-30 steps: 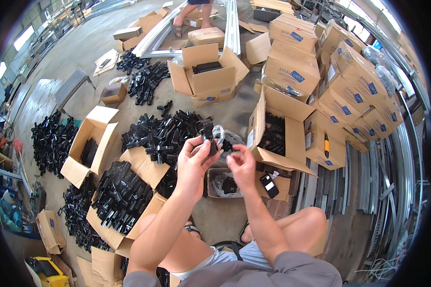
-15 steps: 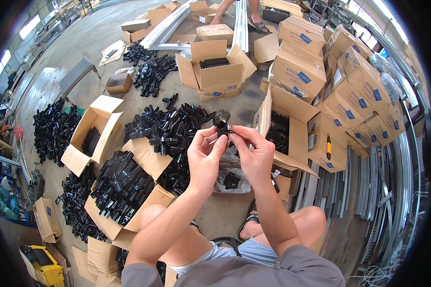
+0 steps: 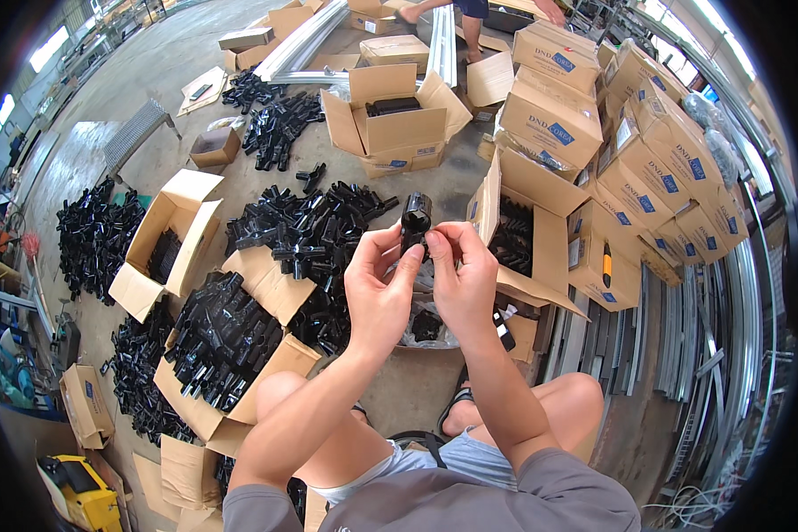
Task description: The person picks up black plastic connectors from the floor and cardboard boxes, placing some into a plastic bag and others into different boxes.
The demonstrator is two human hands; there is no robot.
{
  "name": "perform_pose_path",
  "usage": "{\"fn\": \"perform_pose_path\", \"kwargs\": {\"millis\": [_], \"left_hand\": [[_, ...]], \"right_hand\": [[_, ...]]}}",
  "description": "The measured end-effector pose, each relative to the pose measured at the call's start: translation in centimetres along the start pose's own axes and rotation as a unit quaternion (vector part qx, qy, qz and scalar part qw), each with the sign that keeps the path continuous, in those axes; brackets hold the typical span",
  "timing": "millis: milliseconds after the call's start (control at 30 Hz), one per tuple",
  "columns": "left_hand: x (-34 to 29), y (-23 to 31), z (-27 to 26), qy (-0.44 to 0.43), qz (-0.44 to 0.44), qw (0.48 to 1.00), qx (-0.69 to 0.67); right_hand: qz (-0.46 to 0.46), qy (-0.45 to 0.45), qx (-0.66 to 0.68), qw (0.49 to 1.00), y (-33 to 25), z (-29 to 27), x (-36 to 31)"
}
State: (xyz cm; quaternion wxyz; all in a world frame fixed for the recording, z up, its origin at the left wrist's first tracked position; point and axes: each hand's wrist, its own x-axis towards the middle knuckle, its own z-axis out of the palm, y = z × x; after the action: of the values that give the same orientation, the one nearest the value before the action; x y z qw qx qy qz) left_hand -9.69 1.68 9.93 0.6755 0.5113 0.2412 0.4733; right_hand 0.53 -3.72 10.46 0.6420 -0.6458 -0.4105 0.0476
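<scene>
A glossy black pipe fitting (image 3: 417, 211) stands upright between my hands, its round open end uppermost. My left hand (image 3: 378, 282) is closed around its lower left side, thumb in front. The thumb and fingers of my right hand (image 3: 463, 277) pinch its lower right side; any small part between those fingertips is hidden. Just beyond my left hand spreads a large heap of similar black fittings (image 3: 324, 226). Below my hands, a container lined with clear plastic (image 3: 443, 340) holds small dark pieces, partly covered by my wrists.
An open carton of black fittings (image 3: 226, 341) sits at my left, another carton (image 3: 554, 282) at my right. Farther off is an open carton (image 3: 403, 133). Stacked closed boxes (image 3: 550, 115) and metal profiles (image 3: 674, 346) line the right. Another person's leg (image 3: 470, 35) shows at the top.
The fitting has tipped more upright and shows more of its length above my fingers. My right fingertips have shifted along it. The other person at the top has changed stance.
</scene>
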Motion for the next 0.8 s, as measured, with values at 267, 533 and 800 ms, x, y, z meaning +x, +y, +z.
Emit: {"fn": "perform_pose_path", "kwargs": {"millis": [267,533,800], "left_hand": [[-0.5,-0.6,0.4,-0.017,-0.021,0.998,-0.057],[-0.4,-0.6,0.2,-0.035,-0.032,0.997,-0.063],[-0.4,-1.1,0.3,-0.032,-0.031,0.998,-0.050]], "right_hand": [[-0.089,-0.008,-0.128,0.988,1.3,-0.7,0.1],[-0.039,-0.029,-0.023,0.999,2.3,-1.1,-0.4],[-0.084,-0.010,-0.088,0.993,0.3,-1.4,-0.8]]}}
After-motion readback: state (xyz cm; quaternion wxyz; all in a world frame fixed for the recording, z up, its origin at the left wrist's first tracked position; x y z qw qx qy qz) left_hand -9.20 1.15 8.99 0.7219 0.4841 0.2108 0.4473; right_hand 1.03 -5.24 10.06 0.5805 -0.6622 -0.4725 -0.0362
